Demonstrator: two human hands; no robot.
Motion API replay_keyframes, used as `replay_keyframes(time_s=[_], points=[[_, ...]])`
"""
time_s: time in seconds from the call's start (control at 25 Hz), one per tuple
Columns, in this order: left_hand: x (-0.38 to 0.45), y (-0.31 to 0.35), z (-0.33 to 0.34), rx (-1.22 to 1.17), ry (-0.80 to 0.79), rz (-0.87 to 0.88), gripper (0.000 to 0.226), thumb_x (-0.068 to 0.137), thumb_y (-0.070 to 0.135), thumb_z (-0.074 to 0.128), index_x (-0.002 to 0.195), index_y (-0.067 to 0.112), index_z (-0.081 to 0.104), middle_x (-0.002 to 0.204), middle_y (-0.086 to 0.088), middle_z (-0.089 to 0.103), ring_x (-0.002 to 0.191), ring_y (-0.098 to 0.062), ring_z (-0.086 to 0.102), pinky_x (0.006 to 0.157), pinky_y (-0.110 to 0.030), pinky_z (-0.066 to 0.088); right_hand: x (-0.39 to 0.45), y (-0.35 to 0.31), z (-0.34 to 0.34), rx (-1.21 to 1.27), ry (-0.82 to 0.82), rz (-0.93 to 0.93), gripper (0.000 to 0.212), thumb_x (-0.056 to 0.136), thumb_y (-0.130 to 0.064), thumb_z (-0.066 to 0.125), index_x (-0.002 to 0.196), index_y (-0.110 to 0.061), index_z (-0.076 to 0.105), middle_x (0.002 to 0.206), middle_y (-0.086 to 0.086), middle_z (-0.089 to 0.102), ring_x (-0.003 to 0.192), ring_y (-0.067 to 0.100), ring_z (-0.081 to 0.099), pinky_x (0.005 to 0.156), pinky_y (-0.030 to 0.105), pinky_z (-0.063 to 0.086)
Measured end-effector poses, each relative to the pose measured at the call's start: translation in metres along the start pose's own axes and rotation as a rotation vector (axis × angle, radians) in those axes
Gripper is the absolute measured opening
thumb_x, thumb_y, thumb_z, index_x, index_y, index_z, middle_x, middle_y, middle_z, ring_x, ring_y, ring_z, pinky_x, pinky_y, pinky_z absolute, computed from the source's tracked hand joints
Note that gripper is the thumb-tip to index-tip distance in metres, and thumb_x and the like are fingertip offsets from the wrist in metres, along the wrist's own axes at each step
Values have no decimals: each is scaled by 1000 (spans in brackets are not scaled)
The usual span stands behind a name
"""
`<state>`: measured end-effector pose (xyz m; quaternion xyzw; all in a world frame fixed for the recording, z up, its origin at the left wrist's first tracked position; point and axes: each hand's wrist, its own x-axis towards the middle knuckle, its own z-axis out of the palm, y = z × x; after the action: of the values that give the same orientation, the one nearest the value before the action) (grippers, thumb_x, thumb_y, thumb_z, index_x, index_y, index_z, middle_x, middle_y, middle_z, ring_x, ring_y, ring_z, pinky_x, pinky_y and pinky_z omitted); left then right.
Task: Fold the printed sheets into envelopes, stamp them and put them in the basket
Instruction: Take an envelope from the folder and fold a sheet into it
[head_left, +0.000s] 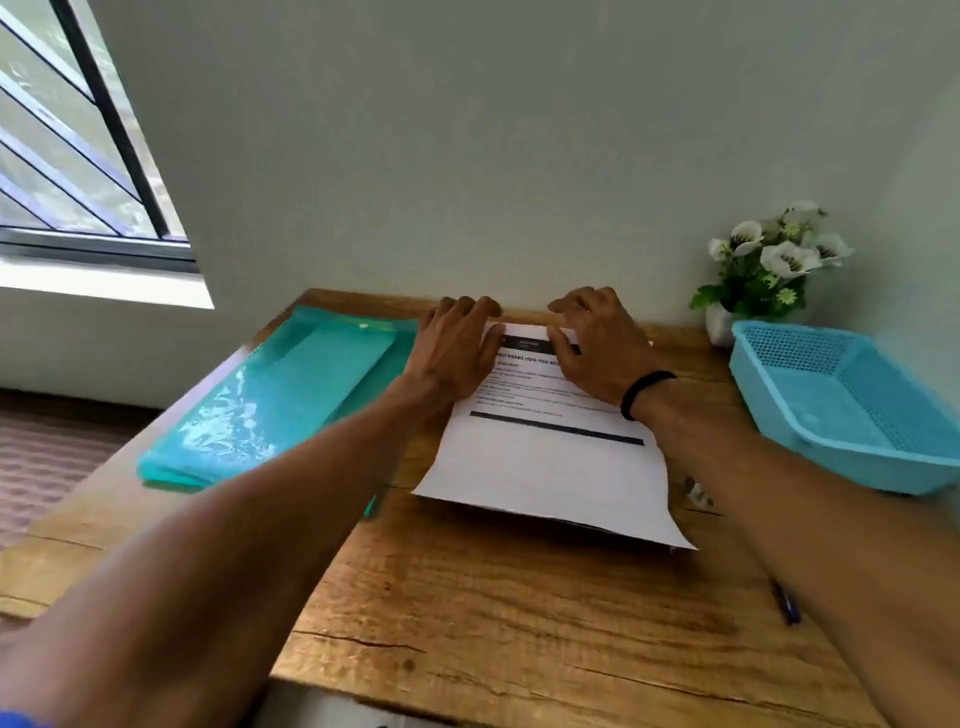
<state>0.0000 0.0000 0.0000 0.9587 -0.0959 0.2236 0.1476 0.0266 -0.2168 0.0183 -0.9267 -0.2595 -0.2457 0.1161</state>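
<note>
1. Your printed sheet (550, 467) lies flat on the counter (467, 613), straight ahead of you, its long axis running away from you toward the wall.
2. Both hands rest at its far edge: the left hand (457, 348) on the far-left corner, the right hand (597, 348) on the far-right, about equally near.
3. Your fingers lie loosely spread, palms down on the paper; they seem to curl over the far edge, though blur hides whether they pinch it.
4. The near edge sits free, closest to your body, so the fold probably draws far toward near.
5. The basket (779, 410) waits to your right, nearer the right hand.
</note>
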Motion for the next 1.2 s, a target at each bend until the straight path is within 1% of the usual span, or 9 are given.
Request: replay_keyframes(time_s=[0.04, 0.2, 0.4, 0.52, 0.64, 0.8, 0.92, 1.04, 1.2], points=[[-7, -3, 2, -7, 30, 8, 38, 107, 43, 41, 136, 22, 53, 135, -9, 62, 125, -29, 51, 107, -48, 41, -5, -2, 1, -8, 18, -23, 39, 100, -29, 56, 131, -7, 65, 129, 14, 65, 120, 34, 54, 99, 48, 52], [-35, -2, -2, -16, 96, 16, 33, 107, 38, 44, 134, 22, 54, 129, -10, 64, 122, -30, 53, 104, -48, 41, -30, -20, -22, -18, -42, 42, 41, 104, -39, 50, 130, -10, 65, 130, 13, 66, 121, 31, 55, 101, 44, 50], [-71, 5, -18, -42, 57, -13, 33, 104, 39, 46, 132, 25, 56, 132, -5, 67, 123, -32, 58, 101, -50, 43, -63, -49, -44, 159, -168, 237, 46, 103, -54, 50, 118, -15, 71, 128, 10, 70, 119, 28, 64, 97, 38, 51], [-67, 3, -22, -62, 68, -20, 35, 104, 40, 45, 133, 24, 57, 131, -6, 68, 122, -32, 60, 102, -52, 46, -69, -54, -32, 164, -214, 247, 53, 101, -60, 49, 124, -17, 69, 137, 10, 66, 124, 28, 62, 102, 40, 51], [-40, 1, -10, -57, 62, -24, 40, 106, 41, 42, 140, 23, 53, 137, -10, 62, 127, -33, 55, 106, -53, 43, -71, -48, -17, 150, -230, 221, 56, 101, -62, 45, 130, -18, 65, 142, 9, 60, 133, 27, 54, 106, 40, 47], [-10, 2, 6, -95, -17, 17, 47, 107, 40, 44, 151, 23, 44, 151, -12, 50, 137, -34, 46, 113, -54, 37, -87, -39, -2, 176, -268, 203, 56, 103, -61, 40, 139, -20, 58, 148, 2, 53, 142, 21, 41, 116, 39, 38], [-18, -2, 9, -107, -36, 74, 52, 107, 43, 43, 155, 23, 40, 154, -11, 48, 139, -33, 45, 115, -52, 36, -93, -38, -1, 176, -245, 195, 57, 103, -60, 40, 141, -21, 57, 150, 0, 52, 144, 20, 39, 119, 35, 34], [-32, -5, 13, -146, -26, 42, 53, 108, 41, 44, 157, 20, 37, 154, -12, 48, 141, -32, 44, 117, -50, 35, -94, -42, -4, 174, -234, 177, 54, 104, -56, 43, 141, -20, 57, 148, -2, 53, 141, 17, 41, 116, 29, 32], [-27, -9, 15, -171, -2, 15, 53, 107, 38, 48, 156, 20, 37, 153, -14, 47, 141, -32, 44, 117, -52, 38, -91, -38, -1, 168, -212, 171, 51, 104, -56, 44, 140, -23, 57, 146, -6, 54, 140, 15, 42, 115, 29, 34]])
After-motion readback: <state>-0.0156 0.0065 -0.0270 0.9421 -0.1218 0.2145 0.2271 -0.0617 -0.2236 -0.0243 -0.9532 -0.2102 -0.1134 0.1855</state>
